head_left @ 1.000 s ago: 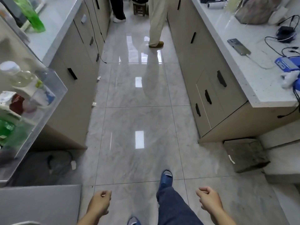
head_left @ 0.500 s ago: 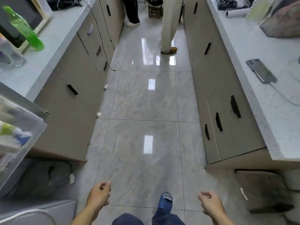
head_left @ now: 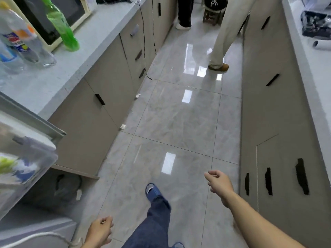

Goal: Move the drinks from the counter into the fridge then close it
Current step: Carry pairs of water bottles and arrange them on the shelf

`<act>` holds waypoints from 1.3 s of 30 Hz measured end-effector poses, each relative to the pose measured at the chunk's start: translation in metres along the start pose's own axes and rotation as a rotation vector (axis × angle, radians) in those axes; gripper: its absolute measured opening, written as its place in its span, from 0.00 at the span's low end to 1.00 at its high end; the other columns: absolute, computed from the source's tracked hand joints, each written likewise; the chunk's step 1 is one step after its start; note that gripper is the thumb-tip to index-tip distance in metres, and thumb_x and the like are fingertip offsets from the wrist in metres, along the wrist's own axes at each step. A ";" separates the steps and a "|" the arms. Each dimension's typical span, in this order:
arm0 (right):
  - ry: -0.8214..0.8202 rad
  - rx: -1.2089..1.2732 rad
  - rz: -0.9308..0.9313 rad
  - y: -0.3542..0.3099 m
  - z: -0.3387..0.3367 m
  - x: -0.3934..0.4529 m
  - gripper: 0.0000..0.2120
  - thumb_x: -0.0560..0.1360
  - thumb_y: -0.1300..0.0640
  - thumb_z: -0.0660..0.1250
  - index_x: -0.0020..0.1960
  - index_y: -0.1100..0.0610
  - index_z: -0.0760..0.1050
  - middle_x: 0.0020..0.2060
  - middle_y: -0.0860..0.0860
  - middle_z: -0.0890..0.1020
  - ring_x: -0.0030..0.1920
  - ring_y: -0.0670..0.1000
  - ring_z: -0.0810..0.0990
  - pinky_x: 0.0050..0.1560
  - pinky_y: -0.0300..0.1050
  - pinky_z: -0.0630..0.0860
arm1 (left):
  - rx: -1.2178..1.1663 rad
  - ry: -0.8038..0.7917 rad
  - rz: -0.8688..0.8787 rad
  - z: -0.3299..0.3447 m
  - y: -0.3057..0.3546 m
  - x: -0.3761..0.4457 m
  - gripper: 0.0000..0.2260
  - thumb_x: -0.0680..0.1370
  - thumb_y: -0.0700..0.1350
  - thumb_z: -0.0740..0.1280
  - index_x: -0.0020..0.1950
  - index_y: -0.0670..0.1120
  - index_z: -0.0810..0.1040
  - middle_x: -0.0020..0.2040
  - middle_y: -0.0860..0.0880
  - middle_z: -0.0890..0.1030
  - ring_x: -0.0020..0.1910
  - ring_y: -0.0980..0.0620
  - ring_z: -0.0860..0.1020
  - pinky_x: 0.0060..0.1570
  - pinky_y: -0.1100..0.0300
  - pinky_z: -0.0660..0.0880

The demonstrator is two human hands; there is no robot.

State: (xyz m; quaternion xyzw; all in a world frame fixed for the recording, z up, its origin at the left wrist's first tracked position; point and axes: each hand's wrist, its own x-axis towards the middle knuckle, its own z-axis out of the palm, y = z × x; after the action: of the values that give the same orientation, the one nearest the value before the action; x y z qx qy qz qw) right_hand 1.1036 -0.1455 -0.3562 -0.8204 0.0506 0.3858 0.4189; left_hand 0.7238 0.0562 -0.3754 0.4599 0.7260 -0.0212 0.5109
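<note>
A green bottle (head_left: 62, 25) stands on the left counter (head_left: 59, 68) in front of a microwave. Several clear bottles with blue and orange labels (head_left: 19, 40) stand nearer, at the far left edge. The open fridge door (head_left: 26, 158) juts out at the lower left, and its clear shelf holds blurred drinks. My left hand (head_left: 100, 231) hangs low over the floor with loosely curled fingers and holds nothing. My right hand (head_left: 219, 183) is raised further forward, loosely curled and holding nothing. Both hands are well away from the bottles.
A glossy tiled aisle (head_left: 175, 122) runs between two rows of beige cabinets. Two people's legs (head_left: 223, 33) stand at the far end by a small stool. A black cable (head_left: 145, 51) hangs off the left counter. The right counter (head_left: 313, 51) carries bags and a roll.
The view has advanced along the aisle and turned left, bringing the counter bottles closer. My right hand has swung up and forward; my left hand has dropped back.
</note>
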 end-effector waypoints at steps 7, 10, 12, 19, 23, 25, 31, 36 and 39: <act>-0.010 -0.121 0.036 -0.078 0.020 0.058 0.15 0.75 0.49 0.71 0.58 0.55 0.78 0.43 0.49 0.79 0.41 0.49 0.75 0.41 0.44 0.72 | -0.103 -0.021 -0.022 0.014 0.122 0.052 0.11 0.82 0.46 0.62 0.49 0.40 0.78 0.46 0.40 0.81 0.37 0.45 0.75 0.39 0.56 0.74; -0.025 -0.182 0.064 -0.102 0.028 0.079 0.16 0.75 0.49 0.71 0.59 0.56 0.77 0.43 0.52 0.78 0.40 0.51 0.73 0.36 0.42 0.69 | -0.161 -0.050 0.027 0.013 0.182 0.071 0.09 0.82 0.47 0.62 0.48 0.44 0.78 0.44 0.43 0.80 0.39 0.47 0.76 0.40 0.55 0.75; -0.036 -0.225 0.092 -0.116 0.033 0.091 0.16 0.76 0.49 0.71 0.59 0.57 0.76 0.43 0.52 0.76 0.41 0.52 0.72 0.35 0.42 0.68 | -0.208 -0.048 0.054 0.012 0.214 0.082 0.09 0.82 0.48 0.63 0.47 0.46 0.78 0.45 0.44 0.80 0.39 0.48 0.76 0.39 0.55 0.76; -0.091 -0.397 0.103 -0.177 0.051 0.143 0.15 0.77 0.53 0.70 0.57 0.63 0.78 0.32 0.54 0.75 0.33 0.53 0.71 0.32 0.44 0.67 | -0.377 0.003 0.066 0.016 0.292 0.107 0.11 0.83 0.51 0.62 0.47 0.45 0.77 0.44 0.47 0.80 0.37 0.51 0.75 0.34 0.58 0.76; -0.183 -0.494 0.078 -0.227 0.073 0.195 0.21 0.77 0.57 0.69 0.56 0.76 0.70 0.32 0.54 0.66 0.36 0.54 0.63 0.32 0.44 0.59 | -0.442 0.085 0.004 0.021 0.317 0.113 0.12 0.83 0.51 0.62 0.50 0.44 0.78 0.45 0.47 0.80 0.38 0.52 0.75 0.36 0.57 0.76; -0.220 -0.527 0.056 -0.261 0.090 0.219 0.17 0.76 0.56 0.69 0.52 0.72 0.74 0.29 0.54 0.68 0.35 0.54 0.65 0.32 0.45 0.62 | -0.466 0.134 -0.036 0.021 0.327 0.112 0.12 0.83 0.51 0.62 0.49 0.44 0.78 0.43 0.47 0.79 0.37 0.51 0.75 0.35 0.58 0.76; -0.369 -0.600 -0.066 -0.359 0.154 0.277 0.08 0.75 0.56 0.70 0.48 0.60 0.80 0.28 0.50 0.74 0.33 0.52 0.70 0.35 0.44 0.67 | -0.509 0.300 -0.130 0.019 0.349 0.114 0.10 0.83 0.51 0.61 0.52 0.46 0.77 0.48 0.45 0.81 0.42 0.49 0.78 0.36 0.57 0.77; -0.562 -0.658 -0.216 -0.433 0.228 0.271 0.09 0.76 0.53 0.70 0.52 0.57 0.78 0.37 0.51 0.78 0.37 0.51 0.75 0.40 0.45 0.71 | -0.555 0.391 -0.264 0.019 0.348 0.115 0.20 0.83 0.52 0.60 0.64 0.37 0.75 0.60 0.36 0.80 0.55 0.35 0.80 0.27 0.62 0.72; -0.700 -0.658 -0.336 -0.468 0.280 0.239 0.10 0.77 0.55 0.70 0.57 0.57 0.77 0.43 0.52 0.81 0.41 0.51 0.78 0.45 0.47 0.75 | -0.636 0.444 -0.296 0.007 0.356 0.116 0.18 0.82 0.52 0.60 0.59 0.37 0.77 0.52 0.36 0.82 0.40 0.39 0.79 0.29 0.62 0.69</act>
State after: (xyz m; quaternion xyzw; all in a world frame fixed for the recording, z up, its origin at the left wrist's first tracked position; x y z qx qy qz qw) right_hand 1.2949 0.4171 -0.3124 -0.7272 -0.3498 0.5604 0.1864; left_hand 0.9678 0.3333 -0.3107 0.1630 0.8472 0.2308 0.4499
